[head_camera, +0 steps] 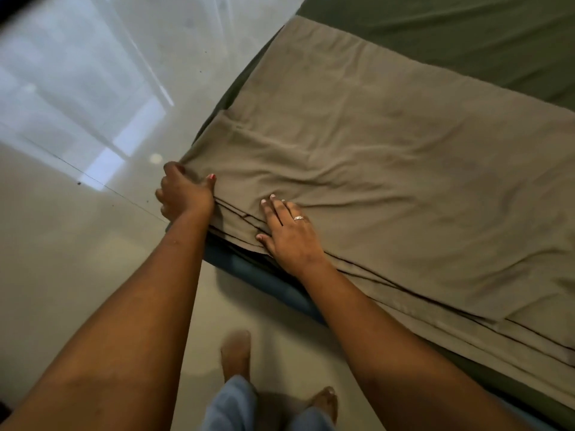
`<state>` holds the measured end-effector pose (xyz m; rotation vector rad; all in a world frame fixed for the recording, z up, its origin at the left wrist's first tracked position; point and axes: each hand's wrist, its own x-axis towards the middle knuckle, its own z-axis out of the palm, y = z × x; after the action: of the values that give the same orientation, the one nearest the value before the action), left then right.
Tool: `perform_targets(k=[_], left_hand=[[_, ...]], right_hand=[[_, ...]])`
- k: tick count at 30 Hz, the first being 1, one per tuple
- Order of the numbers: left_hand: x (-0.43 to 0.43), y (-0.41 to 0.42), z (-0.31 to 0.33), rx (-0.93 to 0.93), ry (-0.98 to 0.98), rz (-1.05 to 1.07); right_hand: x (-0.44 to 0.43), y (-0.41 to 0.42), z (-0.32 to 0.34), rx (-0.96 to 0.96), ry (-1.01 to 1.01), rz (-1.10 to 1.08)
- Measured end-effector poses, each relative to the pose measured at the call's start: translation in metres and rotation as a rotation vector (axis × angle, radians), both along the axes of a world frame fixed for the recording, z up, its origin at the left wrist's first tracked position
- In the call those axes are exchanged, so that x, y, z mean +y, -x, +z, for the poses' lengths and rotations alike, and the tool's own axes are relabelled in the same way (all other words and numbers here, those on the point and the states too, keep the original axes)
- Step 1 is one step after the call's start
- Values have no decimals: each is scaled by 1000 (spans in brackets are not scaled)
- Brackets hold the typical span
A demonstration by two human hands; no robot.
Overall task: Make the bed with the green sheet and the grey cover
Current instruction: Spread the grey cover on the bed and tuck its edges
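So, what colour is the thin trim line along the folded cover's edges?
The trim line is dark, near black, on the grey-beige cover; head view.

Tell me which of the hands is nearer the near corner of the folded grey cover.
Left. The left hand grips the grey cover right at that corner; the right hand lies flat on the cover, farther along its near edge.

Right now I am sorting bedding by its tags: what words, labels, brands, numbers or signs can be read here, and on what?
None. The folded grey cover, the green sheet and the ring on the right hand show no readable text or tag.
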<state>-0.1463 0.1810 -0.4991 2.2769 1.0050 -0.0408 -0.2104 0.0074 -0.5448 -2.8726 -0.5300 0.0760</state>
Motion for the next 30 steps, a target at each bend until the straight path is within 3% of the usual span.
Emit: perform_targets(k=[6, 11, 14, 17, 22, 25, 27, 30], left_hand=[[26, -6, 2, -218, 39, -60], [54, 7, -6, -276, -30, -144], [67, 4, -14, -142, 118, -101], [73, -8, -20, 53, 240, -188], [66, -18, -10, -116, 100, -314], [73, -12, 1, -202, -24, -333], [80, -6, 1, -157, -87, -331], [75, -4, -7, 17, -149, -373]], right_hand=[[44, -25, 5, -173, 30, -73], [67, -37, 20, -190, -154, -35], [78, -26, 23, -178, -201, -56], [85, -20, 18, -87, -211, -93], [99, -29, 23, 67, -89, -82], [103, -30, 30, -10, -154, -119], [102, -28, 30, -6, -191, -69], [99, -35, 30, 189, -74, 21]])
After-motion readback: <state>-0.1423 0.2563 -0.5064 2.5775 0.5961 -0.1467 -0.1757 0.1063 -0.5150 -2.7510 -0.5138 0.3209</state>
